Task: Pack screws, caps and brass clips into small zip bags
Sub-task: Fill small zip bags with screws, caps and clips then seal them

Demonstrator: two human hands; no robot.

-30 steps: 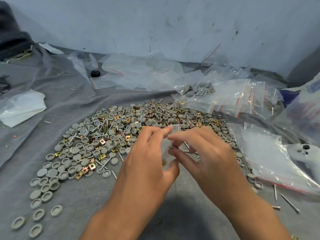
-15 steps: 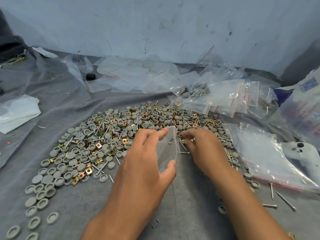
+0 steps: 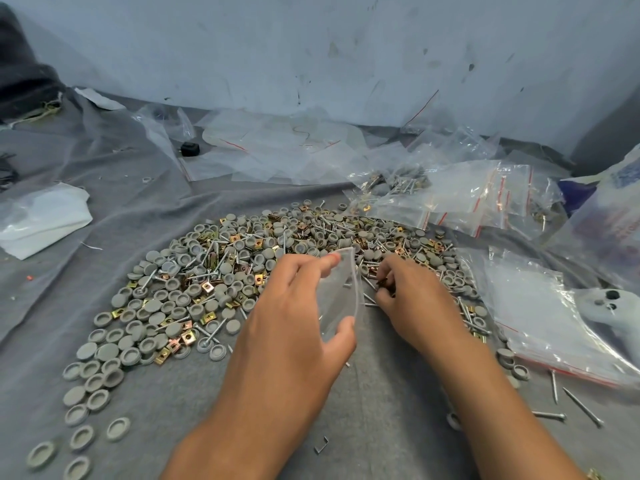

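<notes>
The left hand (image 3: 291, 327) pinched a small zip bag (image 3: 341, 292) between forefinger and thumb, just above the pile of caps (image 3: 214, 282). Beside the bag, the right hand (image 3: 415, 303) curled its fingers (image 3: 386, 278) on what looked like brass clips.

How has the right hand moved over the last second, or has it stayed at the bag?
Yes. The right hand has left the small zip bag held by the left hand and moved rightward and away, into the pile of parts, fingers curled among clips.

Grey cloth (image 3: 381, 427) under a heap of caps, screws and brass clips (image 3: 242, 271), with zip bags (image 3: 467, 199) beside.
</notes>
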